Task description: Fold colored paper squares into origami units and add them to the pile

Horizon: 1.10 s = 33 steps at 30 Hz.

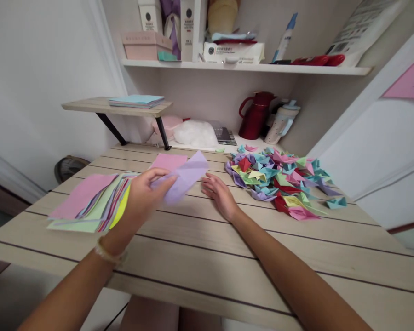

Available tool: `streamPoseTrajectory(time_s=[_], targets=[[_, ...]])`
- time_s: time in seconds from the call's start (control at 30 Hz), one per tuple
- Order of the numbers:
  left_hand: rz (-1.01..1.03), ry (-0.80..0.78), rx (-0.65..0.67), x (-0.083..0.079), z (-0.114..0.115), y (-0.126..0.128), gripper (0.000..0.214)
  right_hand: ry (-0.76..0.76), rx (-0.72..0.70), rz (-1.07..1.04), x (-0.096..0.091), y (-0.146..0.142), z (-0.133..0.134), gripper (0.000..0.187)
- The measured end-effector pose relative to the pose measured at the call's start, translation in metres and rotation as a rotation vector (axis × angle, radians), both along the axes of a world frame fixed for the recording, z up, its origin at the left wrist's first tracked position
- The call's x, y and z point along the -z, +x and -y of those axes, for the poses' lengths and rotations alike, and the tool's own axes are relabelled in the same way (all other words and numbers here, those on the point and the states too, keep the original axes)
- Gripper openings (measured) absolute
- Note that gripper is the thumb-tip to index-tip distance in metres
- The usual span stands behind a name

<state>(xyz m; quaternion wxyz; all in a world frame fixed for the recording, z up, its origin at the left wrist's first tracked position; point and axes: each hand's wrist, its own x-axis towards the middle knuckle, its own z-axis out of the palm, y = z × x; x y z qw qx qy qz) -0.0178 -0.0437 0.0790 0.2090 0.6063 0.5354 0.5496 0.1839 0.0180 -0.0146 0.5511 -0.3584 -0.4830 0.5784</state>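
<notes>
Paper (189, 178) positioning appears in hand: left grip (148, 187) pinches it; right grip (220, 192), part-open and empty, should steady its free end.

Left grip (147, 191) pinched, thumb (166, 185) forward; right grip (221, 196) loosely curved, relaxed; forearms (279, 255) converging ahead

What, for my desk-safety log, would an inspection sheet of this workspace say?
Surface: pale wood-look table, dark-striped.
Work items: purple paper; pink sheet behind it; multicoloured paper stack at left.
Clutter: loose heap of folded paper pieces at right.
Hands: left hand grips the purple paper; right hand open beside it, contact unclear.
Cables: nothing seen for certain.
Surroundings: raised stand bearing blue-topped paper; shelf with pink box; red jug and pale bottle beneath.
</notes>
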Motion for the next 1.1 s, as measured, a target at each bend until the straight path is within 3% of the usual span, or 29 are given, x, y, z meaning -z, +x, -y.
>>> streamPoseTrajectory(time_s=[0.13, 0.3, 0.4, 0.57, 0.67, 0.8, 0.87, 0.97, 1.1], targets=[[0.289, -0.234, 0.259, 0.023, -0.045, 0.021, 0.034, -0.053, -0.108, -0.331, 0.0, 0.009, -0.004, 0.048], [0.349, -0.304, 0.262, 0.054, -0.073, 0.037, 0.042, -0.028, 0.182, -0.279, -0.002, 0.017, 0.002, 0.048], [0.346, -0.261, 0.22, 0.065, -0.077, 0.034, 0.043, -0.031, 0.248, -0.183, -0.005, 0.031, 0.002, 0.056], [0.29, -0.333, 0.204, 0.072, -0.075, 0.021, 0.046, -0.004, 0.051, 0.106, -0.007, 0.044, 0.002, 0.078], [0.349, -0.304, 0.147, 0.072, -0.076, 0.02, 0.054, 0.066, -0.034, 0.219, -0.004, 0.041, 0.003, 0.071], [0.51, -0.333, 0.203, 0.071, -0.078, 0.023, 0.067, 0.17, 0.158, 0.323, 0.001, 0.04, 0.001, 0.042], [0.512, -0.362, 0.284, 0.073, -0.078, 0.025, 0.074, 0.182, 0.242, 0.335, 0.003, 0.041, -0.002, 0.041], [0.388, -0.343, 0.399, 0.077, -0.077, 0.026, 0.084, 0.163, 0.229, 0.37, 0.005, 0.043, -0.003, 0.05], [0.155, -0.299, 0.41, 0.084, -0.075, 0.026, 0.057, 0.207, 0.291, 0.51, 0.004, 0.041, 0.001, 0.041]])
